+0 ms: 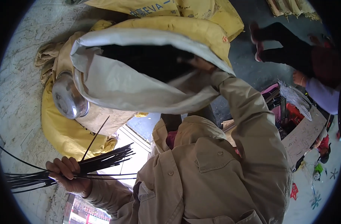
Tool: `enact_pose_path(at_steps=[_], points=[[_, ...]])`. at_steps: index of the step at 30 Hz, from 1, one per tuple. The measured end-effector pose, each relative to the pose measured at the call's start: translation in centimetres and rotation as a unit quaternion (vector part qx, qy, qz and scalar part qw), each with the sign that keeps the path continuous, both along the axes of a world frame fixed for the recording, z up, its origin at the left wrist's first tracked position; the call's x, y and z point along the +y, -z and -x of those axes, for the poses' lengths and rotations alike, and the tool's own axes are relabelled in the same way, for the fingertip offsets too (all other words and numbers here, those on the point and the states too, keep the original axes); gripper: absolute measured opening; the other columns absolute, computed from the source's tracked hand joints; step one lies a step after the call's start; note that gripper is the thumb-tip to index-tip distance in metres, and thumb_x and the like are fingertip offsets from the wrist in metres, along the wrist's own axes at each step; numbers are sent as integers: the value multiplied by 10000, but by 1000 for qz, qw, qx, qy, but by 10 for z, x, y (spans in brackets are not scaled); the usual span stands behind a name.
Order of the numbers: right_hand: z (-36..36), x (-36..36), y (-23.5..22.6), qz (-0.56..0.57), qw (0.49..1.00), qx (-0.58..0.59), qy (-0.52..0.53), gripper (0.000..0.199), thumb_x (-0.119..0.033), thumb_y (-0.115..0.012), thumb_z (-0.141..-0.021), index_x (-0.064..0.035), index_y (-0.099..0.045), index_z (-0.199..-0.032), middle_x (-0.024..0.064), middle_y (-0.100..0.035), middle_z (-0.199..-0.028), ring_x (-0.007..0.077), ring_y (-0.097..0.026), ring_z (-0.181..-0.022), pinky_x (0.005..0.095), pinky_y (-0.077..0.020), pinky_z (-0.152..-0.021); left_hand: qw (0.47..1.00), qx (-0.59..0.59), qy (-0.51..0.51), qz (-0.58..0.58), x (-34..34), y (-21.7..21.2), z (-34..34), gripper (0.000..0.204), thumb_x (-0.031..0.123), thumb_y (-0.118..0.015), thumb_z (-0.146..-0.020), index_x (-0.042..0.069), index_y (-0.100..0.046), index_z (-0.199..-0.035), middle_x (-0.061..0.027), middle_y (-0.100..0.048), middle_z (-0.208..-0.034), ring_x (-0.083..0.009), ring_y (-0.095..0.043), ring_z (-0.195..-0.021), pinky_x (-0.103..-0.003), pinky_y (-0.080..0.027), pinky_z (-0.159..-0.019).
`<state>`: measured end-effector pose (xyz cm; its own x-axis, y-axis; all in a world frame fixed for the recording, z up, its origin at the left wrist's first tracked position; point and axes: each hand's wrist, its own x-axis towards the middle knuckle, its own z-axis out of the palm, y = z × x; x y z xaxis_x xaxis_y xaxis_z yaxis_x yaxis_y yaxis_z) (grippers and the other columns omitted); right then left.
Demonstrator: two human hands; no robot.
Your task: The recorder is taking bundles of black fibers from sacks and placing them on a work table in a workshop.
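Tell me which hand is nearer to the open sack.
Right: the right hand is in the mouth of the sack; the left hand is outside it, holding a bundle of black strips.

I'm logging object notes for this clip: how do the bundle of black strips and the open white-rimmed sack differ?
Shape: the bundle of black strips is long and narrow with uneven ends; the open white-rimmed sack is broad, with a wrinkled rim.
Colour: the bundle is black; the sack's rim is white.
Handling: the left hand grips the bundle, while the right hand, blurred, is at the sack's mouth.
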<state>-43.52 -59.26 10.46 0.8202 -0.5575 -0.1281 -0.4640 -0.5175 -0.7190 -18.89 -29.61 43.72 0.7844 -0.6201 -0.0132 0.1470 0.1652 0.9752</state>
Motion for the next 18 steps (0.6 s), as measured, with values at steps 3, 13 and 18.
enact_pose_path(at_steps=[3,13,18], points=[[-24,-16,-11,40,989,-106,96,692,-601,-610,-710,-75,-537,-1153,170,-556,-1112,322,-514,-1023,378,-406,-895,1000,18,14,13,-6,1,10,260,281,-421,-943,112,-344,-761,19,-309,-559,-70,-226,-471,-213,-210,-421],[61,44,61,-61,992,-111,-6,552,-413,-650,-740,-132,-530,-1200,143,-512,-1222,315,-480,-1126,422,-354,-969,999,15,0,37,12,-2,19,245,282,-396,-952,100,-361,-793,14,-333,-556,-69,-234,-468,-213,-219,-427],[35,47,-17,126,982,-96,-104,575,-311,-678,-688,-130,-522,-1211,155,-522,-1203,331,-487,-1116,421,-364,-954,999,-4,-48,24,30,0,25,251,290,-387,-954,100,-366,-791,16,-327,-551,-68,-233,-466,-211,-215,-426]])
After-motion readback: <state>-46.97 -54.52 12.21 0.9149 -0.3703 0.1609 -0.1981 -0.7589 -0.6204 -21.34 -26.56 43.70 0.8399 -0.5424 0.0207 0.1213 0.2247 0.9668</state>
